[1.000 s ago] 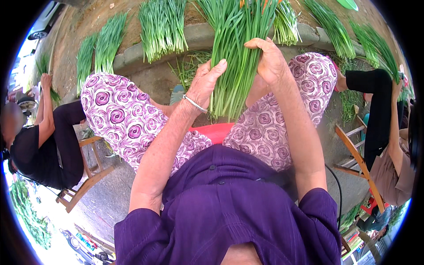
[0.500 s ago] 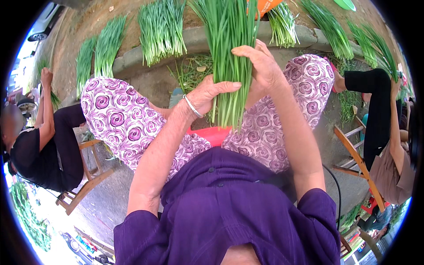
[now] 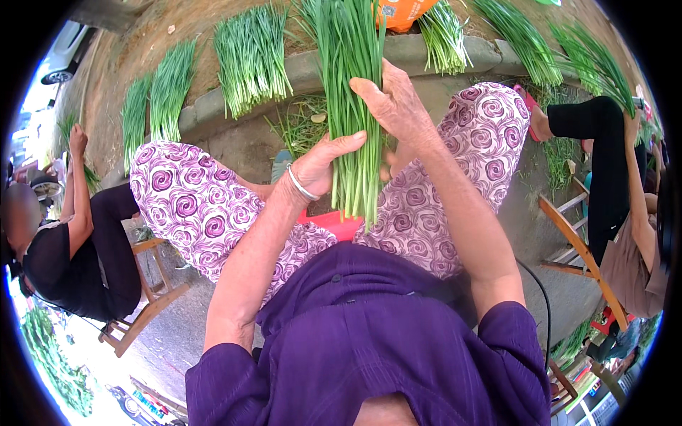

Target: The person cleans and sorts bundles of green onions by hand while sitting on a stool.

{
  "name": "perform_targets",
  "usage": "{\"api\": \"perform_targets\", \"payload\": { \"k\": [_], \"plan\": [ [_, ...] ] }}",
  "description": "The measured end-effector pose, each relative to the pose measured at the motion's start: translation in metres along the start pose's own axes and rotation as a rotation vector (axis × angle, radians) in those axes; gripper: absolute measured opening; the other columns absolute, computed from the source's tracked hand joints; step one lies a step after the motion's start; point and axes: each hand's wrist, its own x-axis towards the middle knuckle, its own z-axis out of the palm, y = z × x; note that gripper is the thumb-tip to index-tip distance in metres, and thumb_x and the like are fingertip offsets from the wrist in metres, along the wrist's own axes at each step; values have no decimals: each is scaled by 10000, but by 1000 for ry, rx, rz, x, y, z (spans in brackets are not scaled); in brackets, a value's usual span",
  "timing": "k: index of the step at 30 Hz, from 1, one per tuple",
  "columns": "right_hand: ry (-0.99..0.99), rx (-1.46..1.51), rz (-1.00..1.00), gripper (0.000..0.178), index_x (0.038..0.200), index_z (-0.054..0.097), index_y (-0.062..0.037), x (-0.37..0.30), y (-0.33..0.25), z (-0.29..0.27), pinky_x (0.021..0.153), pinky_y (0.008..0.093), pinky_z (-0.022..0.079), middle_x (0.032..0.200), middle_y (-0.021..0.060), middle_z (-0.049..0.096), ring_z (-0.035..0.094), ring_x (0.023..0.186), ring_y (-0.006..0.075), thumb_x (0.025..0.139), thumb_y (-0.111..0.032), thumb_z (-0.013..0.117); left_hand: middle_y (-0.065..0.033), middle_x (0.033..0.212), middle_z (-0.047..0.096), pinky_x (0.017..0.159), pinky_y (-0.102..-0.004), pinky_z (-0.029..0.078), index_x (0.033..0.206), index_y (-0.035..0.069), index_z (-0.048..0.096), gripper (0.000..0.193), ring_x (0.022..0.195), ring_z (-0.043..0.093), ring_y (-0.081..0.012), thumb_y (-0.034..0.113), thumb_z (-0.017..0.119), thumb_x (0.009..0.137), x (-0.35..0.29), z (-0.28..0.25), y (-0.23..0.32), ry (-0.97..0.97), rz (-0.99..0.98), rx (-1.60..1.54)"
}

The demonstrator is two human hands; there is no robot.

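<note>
A thick bunch of garlic chives (image 3: 350,71) hangs between my two hands over my lap, green leaf tips pointing away and pale stem ends toward me. My left hand (image 3: 323,162), with a bangle at the wrist, wraps its lower stems, thumb lying across the front. On the bunch's right side, higher up, my right hand (image 3: 398,110) grips it with the thumb over the leaves; some of its fingers are hidden behind the stems. Below the stem ends, a red plastic thing (image 3: 339,226) shows between my knees.
Along the stone kerb (image 3: 302,69) lie several chive bunches (image 3: 252,60), with an orange bag (image 3: 405,13) behind. Loose trimmings (image 3: 302,121) litter the ground ahead. A person (image 3: 71,227) sits at left; another, at right, is by a wooden chair (image 3: 582,248).
The chive bunch and both hands have shifted slightly left and toward me in the view. My right hand's grip looks a little changed, with more of its fingers behind the stems.
</note>
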Motion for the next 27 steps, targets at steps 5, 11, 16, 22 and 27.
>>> {"api": "perform_targets", "payload": {
  "k": [5,11,16,22,27],
  "plan": [
    [43,8,30,313,1021,570,33,-1,1,1,677,343,473,823,114,609,566,721,186,807,-196,550,-95,858,590,709,-376,519,1113,65,510,317,806,615,-255,313,537,917,-3,2,-1,15,6,-55],
    [31,309,250,323,1010,590,14,3,-4,-7,650,270,477,858,51,622,574,748,106,806,-234,624,-46,776,530,585,-301,430,1202,63,476,380,595,498,-149,293,556,911,0,-3,2,136,105,-96],
    [70,398,342,315,991,610,3,2,-6,-9,619,257,507,867,55,640,603,764,115,822,-260,643,-70,791,574,551,-292,442,1156,68,497,327,587,525,-160,255,579,900,-2,-1,8,185,182,-67],
    [1,292,328,289,956,623,10,2,-2,-12,560,225,496,816,59,650,606,642,102,817,-240,663,-67,767,568,545,-285,448,1123,69,506,307,588,531,-157,219,613,878,-2,-1,9,232,224,29],
    [47,294,355,272,959,620,21,1,-9,-10,510,197,475,788,66,650,608,594,87,817,-207,662,-69,724,574,503,-279,453,1020,65,533,220,563,543,-165,166,641,858,2,-5,7,256,251,85]
  ]
}}
